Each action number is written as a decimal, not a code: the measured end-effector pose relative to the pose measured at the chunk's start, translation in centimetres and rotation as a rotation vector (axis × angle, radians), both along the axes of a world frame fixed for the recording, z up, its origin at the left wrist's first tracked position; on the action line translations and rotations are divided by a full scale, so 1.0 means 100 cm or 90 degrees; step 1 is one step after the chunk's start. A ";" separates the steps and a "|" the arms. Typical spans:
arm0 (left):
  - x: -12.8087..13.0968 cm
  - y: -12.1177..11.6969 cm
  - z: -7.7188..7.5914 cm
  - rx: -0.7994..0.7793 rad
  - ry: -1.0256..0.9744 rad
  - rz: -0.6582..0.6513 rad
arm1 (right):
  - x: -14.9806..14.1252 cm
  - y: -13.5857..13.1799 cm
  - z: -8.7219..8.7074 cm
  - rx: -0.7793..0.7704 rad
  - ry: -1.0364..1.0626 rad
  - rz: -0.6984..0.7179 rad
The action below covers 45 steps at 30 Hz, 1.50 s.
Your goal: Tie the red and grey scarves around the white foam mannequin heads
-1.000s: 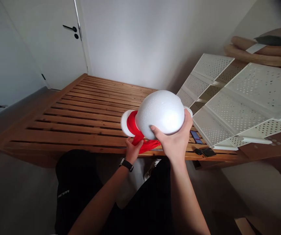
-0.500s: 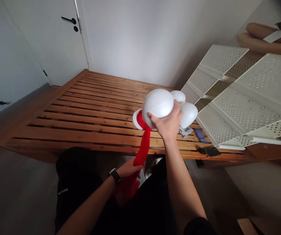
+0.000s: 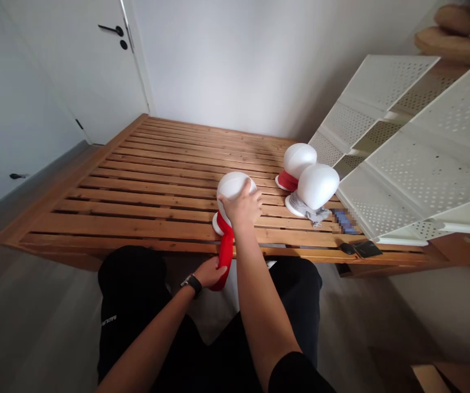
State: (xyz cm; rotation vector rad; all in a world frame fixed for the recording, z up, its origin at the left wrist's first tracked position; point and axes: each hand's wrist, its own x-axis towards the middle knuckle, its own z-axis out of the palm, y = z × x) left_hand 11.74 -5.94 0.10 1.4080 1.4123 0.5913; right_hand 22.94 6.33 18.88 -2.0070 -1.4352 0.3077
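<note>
A white foam dome (image 3: 233,188) stands on a white disc base (image 3: 218,224) on the wooden slats. My right hand (image 3: 241,207) lies over its top, fingers gripping the foam and hiding part of it. A red cloth (image 3: 226,252) runs from the dome's neck down over the slat edge. My left hand (image 3: 206,272) holds the cloth's lower end, below the edge, near my knee.
Two more foam domes stand to the right: one with red cloth (image 3: 287,181), one with grey cloth (image 3: 310,214). Beyond them lean white perforated panels (image 3: 423,164). A blurred phone (image 3: 344,221) and black items (image 3: 363,249) lie near the slatted frame's front edge.
My right hand has lowered the dome onto the slats and moved left. The two other domes, previously partly hidden behind it, now show fully. The red cloth hangs shorter, with my left hand higher.
</note>
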 end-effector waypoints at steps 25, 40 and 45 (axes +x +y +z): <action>0.048 0.093 -0.010 0.025 0.003 0.354 | 0.109 -0.046 -0.182 -0.136 0.421 0.078; 0.024 0.095 0.004 -0.064 -0.256 0.118 | 0.073 -0.017 -0.209 -0.226 0.563 0.128; 0.022 0.107 0.000 -0.106 -0.140 0.142 | 0.061 -0.025 -0.210 -0.238 0.681 0.140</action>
